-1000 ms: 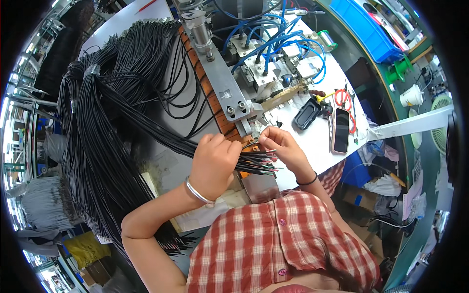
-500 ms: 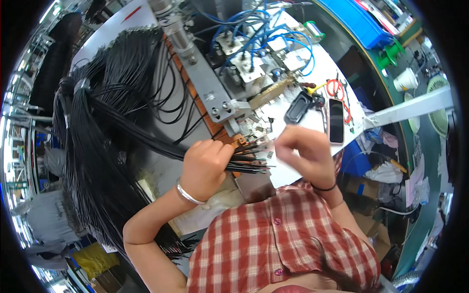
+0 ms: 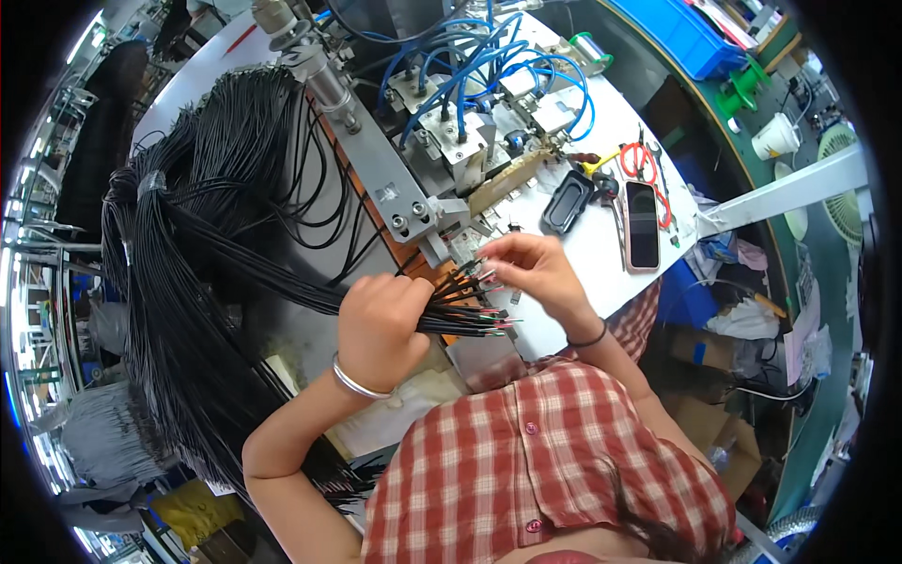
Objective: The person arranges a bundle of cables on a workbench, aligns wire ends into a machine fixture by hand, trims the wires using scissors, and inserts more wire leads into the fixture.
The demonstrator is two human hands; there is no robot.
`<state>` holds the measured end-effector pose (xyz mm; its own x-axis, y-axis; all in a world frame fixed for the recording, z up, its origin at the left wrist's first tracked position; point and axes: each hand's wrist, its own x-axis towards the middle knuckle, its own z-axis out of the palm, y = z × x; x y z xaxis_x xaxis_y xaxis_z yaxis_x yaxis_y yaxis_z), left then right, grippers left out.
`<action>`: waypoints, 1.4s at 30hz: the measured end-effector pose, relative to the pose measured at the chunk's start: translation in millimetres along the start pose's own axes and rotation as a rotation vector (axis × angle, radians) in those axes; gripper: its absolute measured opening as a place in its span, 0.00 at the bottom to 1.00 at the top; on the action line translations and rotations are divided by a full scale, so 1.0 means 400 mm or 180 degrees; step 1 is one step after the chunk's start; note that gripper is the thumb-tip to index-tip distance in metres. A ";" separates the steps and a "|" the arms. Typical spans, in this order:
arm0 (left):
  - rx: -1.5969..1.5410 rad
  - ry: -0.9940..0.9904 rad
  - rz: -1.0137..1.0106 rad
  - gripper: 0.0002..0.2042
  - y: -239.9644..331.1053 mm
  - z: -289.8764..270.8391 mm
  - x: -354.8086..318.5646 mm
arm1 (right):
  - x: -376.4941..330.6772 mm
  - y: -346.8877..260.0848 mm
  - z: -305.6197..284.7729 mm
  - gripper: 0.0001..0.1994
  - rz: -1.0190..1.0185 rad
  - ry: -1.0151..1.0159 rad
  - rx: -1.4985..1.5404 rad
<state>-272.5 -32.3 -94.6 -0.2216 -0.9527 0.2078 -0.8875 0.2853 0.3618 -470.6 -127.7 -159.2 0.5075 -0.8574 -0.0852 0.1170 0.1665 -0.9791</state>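
Black wires [image 3: 178, 282] hang in a thick bundle at far left, draped over the workbench and sweeping right into the person's left hand [image 3: 381, 320], which is clenched around a fanned handful near the stripped, coloured tips. They look light, limp and springy, best gripped close to the ends. The right hand [image 3: 526, 273] pinches a single wire tip beside a metal machine [image 3: 442, 150] with blue hoses. Further right lie a black case [image 3: 567, 202], a phone [image 3: 643, 226], red scissors [image 3: 641, 162] and a blue bin [image 3: 700, 38].
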 end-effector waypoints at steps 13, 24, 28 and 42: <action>-0.0005 0.0131 0.0069 0.12 0.001 0.000 -0.005 | -0.006 -0.001 0.040 0.05 0.0502 -0.0320 0.0591; 0.0152 0.0043 0.0137 0.09 0.001 0.012 -0.008 | 0.007 0.005 0.014 0.04 0.0486 -0.0606 0.0203; -0.0036 0.0069 0.0507 0.13 -0.007 0.032 -0.012 | 0.010 0.032 0.016 0.05 0.0558 -0.0649 0.0513; 0.0257 -0.0026 0.0152 0.13 -0.009 0.025 -0.020 | 0.021 0.022 0.015 0.05 0.1116 -0.0704 -0.0421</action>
<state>-271.5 -26.8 -106.8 -0.2676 -0.9391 0.2155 -0.9054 0.3216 0.2772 -460.2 -130.4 -167.2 0.6694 -0.6327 -0.3893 -0.1982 0.3529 -0.9144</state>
